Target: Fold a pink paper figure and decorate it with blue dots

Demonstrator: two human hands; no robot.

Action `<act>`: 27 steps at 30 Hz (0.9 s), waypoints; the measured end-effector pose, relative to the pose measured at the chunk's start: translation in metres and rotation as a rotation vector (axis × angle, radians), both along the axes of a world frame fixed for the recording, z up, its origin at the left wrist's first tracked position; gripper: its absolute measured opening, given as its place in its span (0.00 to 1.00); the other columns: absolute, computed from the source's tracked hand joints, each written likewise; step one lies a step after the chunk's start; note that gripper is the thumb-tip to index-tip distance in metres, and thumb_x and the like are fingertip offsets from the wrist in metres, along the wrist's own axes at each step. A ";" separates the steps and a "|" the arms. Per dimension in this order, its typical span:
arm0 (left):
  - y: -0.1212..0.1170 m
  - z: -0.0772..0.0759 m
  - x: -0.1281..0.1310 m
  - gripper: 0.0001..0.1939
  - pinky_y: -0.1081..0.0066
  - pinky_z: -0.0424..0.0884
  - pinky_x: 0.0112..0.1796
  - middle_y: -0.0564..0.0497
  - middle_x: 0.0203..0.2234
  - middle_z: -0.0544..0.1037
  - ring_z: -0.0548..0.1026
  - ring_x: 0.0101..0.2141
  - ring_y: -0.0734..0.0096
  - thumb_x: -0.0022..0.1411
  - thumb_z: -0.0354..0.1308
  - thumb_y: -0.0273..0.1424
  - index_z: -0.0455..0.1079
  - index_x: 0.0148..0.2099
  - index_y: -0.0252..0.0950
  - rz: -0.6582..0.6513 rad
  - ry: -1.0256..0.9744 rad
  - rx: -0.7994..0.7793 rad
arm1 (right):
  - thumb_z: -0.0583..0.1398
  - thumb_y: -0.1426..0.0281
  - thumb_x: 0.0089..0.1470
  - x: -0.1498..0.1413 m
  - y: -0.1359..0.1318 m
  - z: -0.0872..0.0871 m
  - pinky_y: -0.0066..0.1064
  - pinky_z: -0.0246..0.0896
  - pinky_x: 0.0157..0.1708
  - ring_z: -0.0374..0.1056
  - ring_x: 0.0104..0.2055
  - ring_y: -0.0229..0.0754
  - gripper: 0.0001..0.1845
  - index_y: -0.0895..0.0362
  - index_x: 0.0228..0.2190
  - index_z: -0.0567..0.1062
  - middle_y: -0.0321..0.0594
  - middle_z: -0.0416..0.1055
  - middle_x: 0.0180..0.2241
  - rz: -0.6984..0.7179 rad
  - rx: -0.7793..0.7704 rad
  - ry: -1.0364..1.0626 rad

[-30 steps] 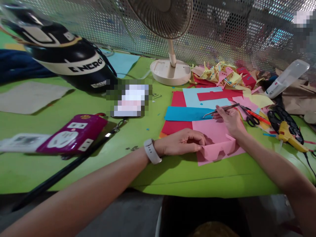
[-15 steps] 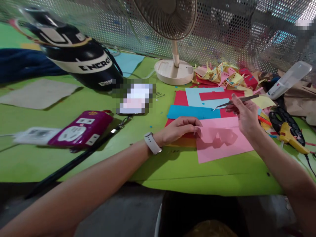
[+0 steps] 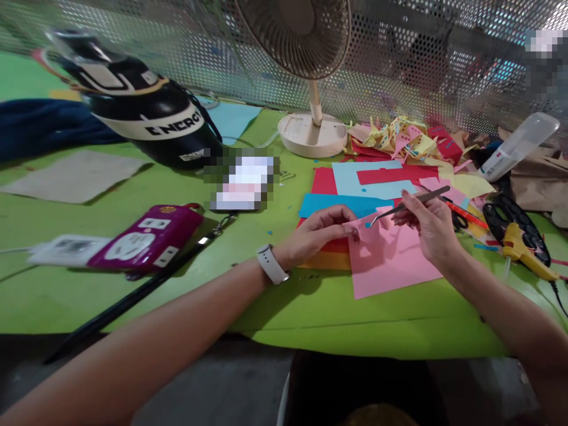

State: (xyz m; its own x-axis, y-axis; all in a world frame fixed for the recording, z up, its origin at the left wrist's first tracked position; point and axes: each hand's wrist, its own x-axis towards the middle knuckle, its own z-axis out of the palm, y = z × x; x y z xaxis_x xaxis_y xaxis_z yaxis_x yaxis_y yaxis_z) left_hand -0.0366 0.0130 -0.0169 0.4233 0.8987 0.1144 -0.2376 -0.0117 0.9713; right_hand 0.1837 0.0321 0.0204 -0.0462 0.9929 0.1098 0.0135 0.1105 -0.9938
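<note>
My left hand (image 3: 326, 229) pinches the left end of a small cut piece of pink paper (image 3: 380, 235), held just above a larger pink sheet (image 3: 394, 275). My right hand (image 3: 432, 228) grips slim metal tweezers (image 3: 435, 193) like a pen. At the tweezer tips, over the left part of the cut piece, is a tiny blue paper bit (image 3: 368, 225). Whether the tips still clasp this bit, I cannot tell. Beneath and behind the pink sheet lie a blue strip (image 3: 319, 205), red paper and a light blue sheet (image 3: 344, 177).
Scissors (image 3: 510, 222) and a yellow glue gun (image 3: 523, 251) lie at the right, near a clear bottle (image 3: 521, 145). Paper scraps (image 3: 399, 139) heap beside the fan (image 3: 313, 130). At left are a phone (image 3: 246, 183), a purple power strip (image 3: 146, 239) and a large black bottle (image 3: 155, 127).
My right hand has brought the tweezers down and left, from above the blue strip to the cut pink piece. A tiny blue bit now shows at their tips. My left hand keeps its pinch.
</note>
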 end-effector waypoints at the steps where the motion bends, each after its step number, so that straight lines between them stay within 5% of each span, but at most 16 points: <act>1: 0.000 0.000 0.000 0.07 0.72 0.70 0.38 0.54 0.27 0.77 0.75 0.31 0.74 0.59 0.66 0.32 0.72 0.34 0.35 0.001 0.001 0.011 | 0.66 0.50 0.50 0.000 -0.001 0.000 0.27 0.65 0.21 0.74 0.22 0.37 0.20 0.54 0.24 0.75 0.35 0.76 0.19 0.000 0.002 -0.014; 27: -0.005 0.003 0.002 0.12 0.74 0.73 0.36 0.54 0.28 0.79 0.77 0.31 0.75 0.56 0.70 0.34 0.71 0.35 0.35 -0.058 -0.011 -0.052 | 0.64 0.54 0.55 -0.002 -0.008 -0.002 0.30 0.66 0.25 0.73 0.24 0.37 0.16 0.53 0.26 0.75 0.34 0.75 0.20 0.022 0.016 -0.039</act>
State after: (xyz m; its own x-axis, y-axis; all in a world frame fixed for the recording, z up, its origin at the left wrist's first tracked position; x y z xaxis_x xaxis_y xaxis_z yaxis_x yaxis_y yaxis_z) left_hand -0.0347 0.0084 -0.0137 0.4734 0.8778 0.0730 -0.2471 0.0528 0.9675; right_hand 0.1815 0.0244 0.0179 -0.0731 0.9897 0.1234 0.0498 0.1272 -0.9906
